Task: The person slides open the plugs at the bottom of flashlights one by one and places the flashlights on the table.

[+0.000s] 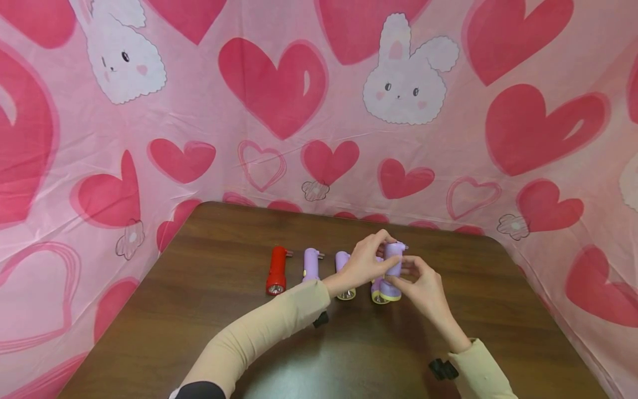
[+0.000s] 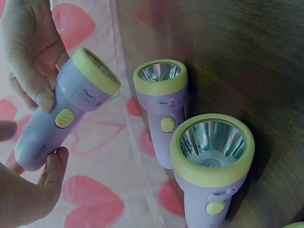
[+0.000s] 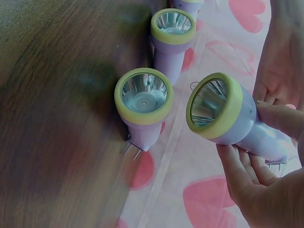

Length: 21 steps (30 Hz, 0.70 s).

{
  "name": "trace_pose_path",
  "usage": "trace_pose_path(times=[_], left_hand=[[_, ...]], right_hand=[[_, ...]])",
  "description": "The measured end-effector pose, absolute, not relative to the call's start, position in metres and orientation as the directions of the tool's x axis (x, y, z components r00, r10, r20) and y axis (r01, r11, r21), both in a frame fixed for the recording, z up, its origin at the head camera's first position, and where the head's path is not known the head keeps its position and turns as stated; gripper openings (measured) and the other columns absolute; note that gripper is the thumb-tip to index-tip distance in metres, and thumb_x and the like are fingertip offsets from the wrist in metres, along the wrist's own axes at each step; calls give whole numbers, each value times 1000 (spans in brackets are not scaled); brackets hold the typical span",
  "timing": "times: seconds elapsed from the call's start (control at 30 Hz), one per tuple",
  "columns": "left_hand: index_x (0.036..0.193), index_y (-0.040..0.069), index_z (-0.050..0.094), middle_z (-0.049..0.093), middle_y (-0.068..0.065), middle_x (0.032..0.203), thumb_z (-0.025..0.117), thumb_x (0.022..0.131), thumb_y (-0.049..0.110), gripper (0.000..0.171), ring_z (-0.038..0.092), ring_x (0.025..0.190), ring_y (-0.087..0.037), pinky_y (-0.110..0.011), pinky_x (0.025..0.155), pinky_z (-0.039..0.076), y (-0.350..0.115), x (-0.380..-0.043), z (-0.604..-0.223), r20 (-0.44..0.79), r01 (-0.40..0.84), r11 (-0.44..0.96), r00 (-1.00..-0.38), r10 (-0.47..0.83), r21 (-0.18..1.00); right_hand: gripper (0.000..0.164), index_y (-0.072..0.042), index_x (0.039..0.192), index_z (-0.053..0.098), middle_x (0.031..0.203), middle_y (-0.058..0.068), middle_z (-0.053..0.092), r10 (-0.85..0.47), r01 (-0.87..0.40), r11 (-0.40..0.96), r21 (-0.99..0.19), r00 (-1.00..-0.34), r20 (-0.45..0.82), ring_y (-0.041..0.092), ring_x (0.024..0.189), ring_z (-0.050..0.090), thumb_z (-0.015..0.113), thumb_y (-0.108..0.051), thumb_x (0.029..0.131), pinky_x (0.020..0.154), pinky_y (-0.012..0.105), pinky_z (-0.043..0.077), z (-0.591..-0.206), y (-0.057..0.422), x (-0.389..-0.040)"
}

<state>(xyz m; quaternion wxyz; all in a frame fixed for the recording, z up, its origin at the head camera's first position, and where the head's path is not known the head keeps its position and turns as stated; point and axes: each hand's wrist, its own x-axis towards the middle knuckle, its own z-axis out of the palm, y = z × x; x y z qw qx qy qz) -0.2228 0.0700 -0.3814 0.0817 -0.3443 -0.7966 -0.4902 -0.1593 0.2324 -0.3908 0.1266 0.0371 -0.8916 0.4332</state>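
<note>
A lilac flashlight (image 1: 393, 269) with a yellow rim is held above the table between both hands, its lens end tilted down toward the viewer. My left hand (image 1: 370, 259) grips it near the tail, where plug prongs stick out. Around its body near the head, the fingers and thumb of my right hand (image 1: 425, 288) hold it. The yellow slide switch on the held flashlight (image 2: 47, 126) faces the left wrist camera. Just behind it, another lilac flashlight (image 1: 377, 295) on the table is partly covered.
To the left on the brown table (image 1: 199, 293) lie a red flashlight (image 1: 276, 271) and two lilac flashlights, one (image 1: 311, 263) beside the other (image 1: 341, 259). The left forearm partly covers these two. A pink heart-patterned cloth (image 1: 279, 166) hangs behind the table.
</note>
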Motion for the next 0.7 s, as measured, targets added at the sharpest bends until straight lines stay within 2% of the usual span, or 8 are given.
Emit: trace_pose_path(times=[0.1,0.17,0.4,0.7], left_hand=[[111,8,58,69,-10,108,71,92,20,26,70,95,-17,-15,81,54,70,-224,-383,476,637,282,-744,469,718],[110,8,58,69,-9,107,71,92,19,25,69,94,-17,-15,80,54,70,-224,-384,476,636,290,-747,464,715],[108,11,59,66,-8,102,69,92,20,21,65,92,-14,-15,78,51,70,-225,-383,466,634,320,-753,465,704],[111,13,58,62,-8,105,67,94,18,20,61,95,-15,-16,76,46,69,-225,-380,427,621,348,-759,492,703]], right_hand=[[45,0,116,62,112,19,72,40,-173,629,-758,-966,254,22,99,71,83,-17,80,79,22,60,-390,232,-158],[45,1,116,62,112,20,72,37,-178,619,-765,-966,254,32,103,70,83,-17,80,79,23,60,-390,231,-158],[45,0,116,63,110,19,73,22,-187,623,-760,-967,256,31,101,72,83,-18,81,80,21,59,-389,230,-156],[44,-1,116,63,109,19,73,4,-200,642,-740,-965,264,33,99,72,82,-19,81,81,30,61,-389,231,-158]])
